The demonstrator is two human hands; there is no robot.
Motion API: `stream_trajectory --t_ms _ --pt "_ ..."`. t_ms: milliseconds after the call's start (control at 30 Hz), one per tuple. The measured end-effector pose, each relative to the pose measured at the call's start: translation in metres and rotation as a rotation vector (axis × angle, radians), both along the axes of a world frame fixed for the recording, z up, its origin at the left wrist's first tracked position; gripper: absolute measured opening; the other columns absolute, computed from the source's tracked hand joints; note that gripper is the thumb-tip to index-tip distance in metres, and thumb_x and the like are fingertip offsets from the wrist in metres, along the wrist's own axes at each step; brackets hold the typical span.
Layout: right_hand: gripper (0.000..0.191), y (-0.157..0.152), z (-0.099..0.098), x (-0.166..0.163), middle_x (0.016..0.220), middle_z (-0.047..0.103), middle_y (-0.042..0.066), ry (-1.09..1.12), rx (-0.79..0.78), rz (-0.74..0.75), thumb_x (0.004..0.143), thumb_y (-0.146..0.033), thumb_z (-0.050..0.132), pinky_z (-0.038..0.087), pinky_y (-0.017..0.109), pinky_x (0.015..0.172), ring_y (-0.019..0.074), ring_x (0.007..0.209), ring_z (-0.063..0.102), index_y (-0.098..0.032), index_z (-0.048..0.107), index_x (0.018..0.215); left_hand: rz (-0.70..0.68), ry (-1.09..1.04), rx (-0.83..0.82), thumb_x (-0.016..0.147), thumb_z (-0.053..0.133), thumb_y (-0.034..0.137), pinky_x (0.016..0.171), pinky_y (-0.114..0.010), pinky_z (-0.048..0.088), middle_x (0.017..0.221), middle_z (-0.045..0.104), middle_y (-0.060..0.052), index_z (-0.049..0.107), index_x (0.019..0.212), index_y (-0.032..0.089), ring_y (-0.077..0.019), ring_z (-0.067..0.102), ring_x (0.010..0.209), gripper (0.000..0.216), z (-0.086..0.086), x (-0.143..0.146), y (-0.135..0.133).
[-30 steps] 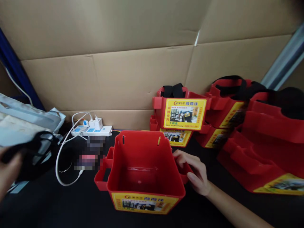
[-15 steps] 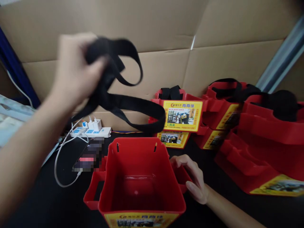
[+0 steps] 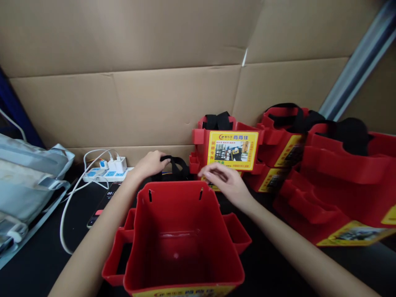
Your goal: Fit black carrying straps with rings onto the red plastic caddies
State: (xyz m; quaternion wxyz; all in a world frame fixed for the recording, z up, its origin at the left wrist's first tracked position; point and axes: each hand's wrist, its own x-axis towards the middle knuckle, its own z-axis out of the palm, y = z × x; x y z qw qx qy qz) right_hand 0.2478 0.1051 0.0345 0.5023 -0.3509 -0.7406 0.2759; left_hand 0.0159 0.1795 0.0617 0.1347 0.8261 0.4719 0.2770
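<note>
A red plastic tool box stands in front of me with its mouth up and its inside bare. Two narrow slots pierce its back wall, and small side pockets stick out left and right. Behind that wall, my left hand grips a black webbing strap, whose loop shows beside the fingers; the lower part is hidden by the box. My right hand hovers by the box's back right corner with loosely bent fingers and nothing visible in them.
Stacked red boxes with yellow labels and black straps stand at the back and right. To the left lie a power strip with white cables, a phone partly behind my arm, and a pale bag. Cardboard walls the back.
My left hand has come down from high on the left with the strap, to behind the box. My right hand has left the box's right pocket and moved up to the back corner.
</note>
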Motion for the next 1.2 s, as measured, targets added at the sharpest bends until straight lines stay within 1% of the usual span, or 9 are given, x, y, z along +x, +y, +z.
stream_trajectory --t_ms 167,267,467,567,700,867,967,1067,1200 --pt "0.041 0.040 0.021 -0.036 0.115 0.056 0.007 -0.247 0.185 -0.010 0.071 -0.025 0.061 0.048 0.034 0.082 0.0195 0.104 0.053 -0.022 0.051 0.111 -0.229 -0.013 -0.010 0.077 0.051 0.043 0.075 -0.028 0.042 0.097 0.066 -0.007 0.061 0.105 0.016 -0.0187 0.058 0.084 0.040 0.013 0.012 -0.014" --pt "0.044 0.053 0.018 -0.042 0.112 0.058 0.006 -0.451 0.333 -0.096 0.073 -0.009 0.049 0.044 0.037 0.089 0.0191 0.103 0.054 -0.021 0.053 0.115 -0.335 -0.093 -0.024 0.077 0.052 0.044 0.065 -0.023 0.043 0.087 0.065 -0.005 0.062 0.103 0.016 -0.0140 0.056 0.073 0.039 0.023 0.001 -0.022" --pt "0.055 0.042 0.020 -0.026 0.108 0.058 0.005 -0.764 0.377 -0.177 0.062 0.004 0.038 0.048 0.032 0.082 0.0184 0.092 0.058 -0.022 0.063 0.104 -0.084 -0.347 -0.269 0.070 0.065 0.033 0.036 -0.017 0.017 0.042 0.038 0.006 0.063 0.063 0.013 -0.0028 0.026 0.035 0.021 0.029 -0.047 -0.014" --pt "0.049 0.033 0.025 -0.023 0.119 0.051 0.007 -0.822 0.426 -0.140 0.060 0.005 0.040 0.045 0.036 0.089 0.0227 0.108 0.051 -0.021 0.067 0.091 0.017 -0.592 -0.294 0.073 0.063 0.029 0.035 -0.016 0.014 0.037 0.029 0.008 0.062 0.061 0.011 -0.0018 0.022 0.032 0.021 0.026 -0.053 -0.008" --pt "0.060 0.026 0.035 -0.019 0.131 0.044 0.006 -0.860 0.459 -0.058 0.059 0.009 0.039 0.036 0.043 0.100 0.0245 0.124 0.036 -0.022 0.065 0.103 0.018 -0.769 -0.303 0.078 0.056 0.024 0.034 -0.014 0.019 0.040 0.037 0.005 0.062 0.067 0.010 -0.0028 0.029 0.034 0.019 0.027 -0.042 -0.008" --pt "0.051 0.021 0.045 -0.020 0.128 0.048 0.003 -0.740 0.344 0.077 0.065 0.008 0.037 0.029 0.043 0.104 0.0208 0.124 0.037 -0.021 0.067 0.095 -0.062 -1.061 -0.382 0.078 0.045 0.007 0.036 -0.013 0.026 0.059 0.052 0.000 0.057 0.080 0.012 -0.0026 0.037 0.039 0.013 0.023 -0.017 -0.009" --pt "0.039 0.026 0.037 -0.028 0.124 0.052 0.004 -0.503 0.079 0.339 0.079 -0.005 0.042 0.037 0.037 0.099 0.0156 0.115 0.047 -0.023 0.056 0.111 -0.115 -1.210 -0.458 0.080 0.039 0.003 0.047 -0.014 0.039 0.054 0.046 0.002 0.056 0.075 0.011 -0.0028 0.041 0.043 0.020 0.015 0.001 -0.007" --pt "0.054 0.035 0.019 -0.038 0.127 0.049 0.009 -0.251 -0.197 0.577 0.076 -0.015 0.056 0.042 0.032 0.094 0.0151 0.113 0.050 -0.020 0.040 0.127 -0.141 -1.307 -0.492 0.083 0.035 0.004 0.061 -0.016 0.045 0.059 0.050 -0.001 0.057 0.073 0.012 -0.0038 0.050 0.053 0.025 0.008 0.015 -0.007" --pt "0.064 0.041 0.008 -0.043 0.105 0.062 0.010 -0.120 -0.386 0.505 0.075 -0.018 0.060 0.051 0.028 0.072 0.0142 0.087 0.062 -0.020 0.031 0.132 -0.120 -1.341 -0.493 0.085 0.042 0.015 0.066 -0.018 0.046 0.071 0.058 -0.002 0.060 0.081 0.015 -0.0066 0.057 0.065 0.018 0.004 0.015 -0.005"
